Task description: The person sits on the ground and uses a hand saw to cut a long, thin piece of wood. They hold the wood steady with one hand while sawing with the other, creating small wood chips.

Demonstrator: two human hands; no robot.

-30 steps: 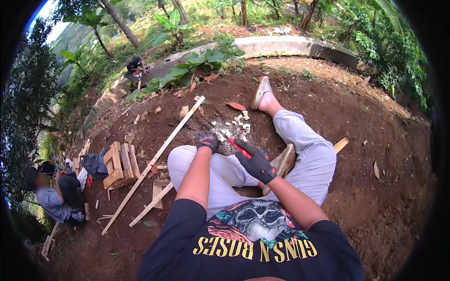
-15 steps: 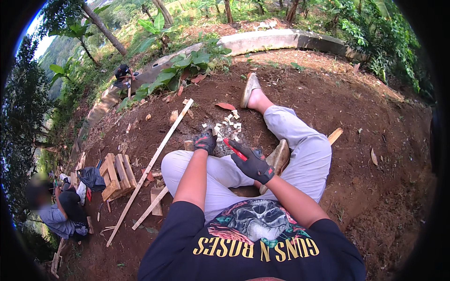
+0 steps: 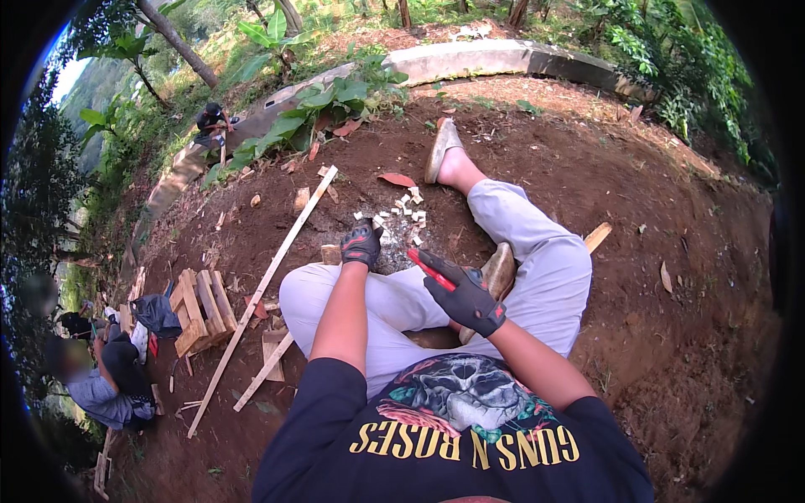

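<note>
Near the frame's centre, the gloved right hand (image 3: 463, 295) closes around a red-handled tool (image 3: 431, 270) whose working end is hidden. The gloved left hand (image 3: 361, 244) curls over something dark, unclear what. Pale wood chips (image 3: 409, 210) lie just above on the soil.

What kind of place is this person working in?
Most likely an outdoor, makeshift woodworking spot on a hillside. The person sits on bare reddish soil, with small wood chips scattered ahead, a long wooden slat lying beside them, and leafy plants and trees around the clearing.
</note>
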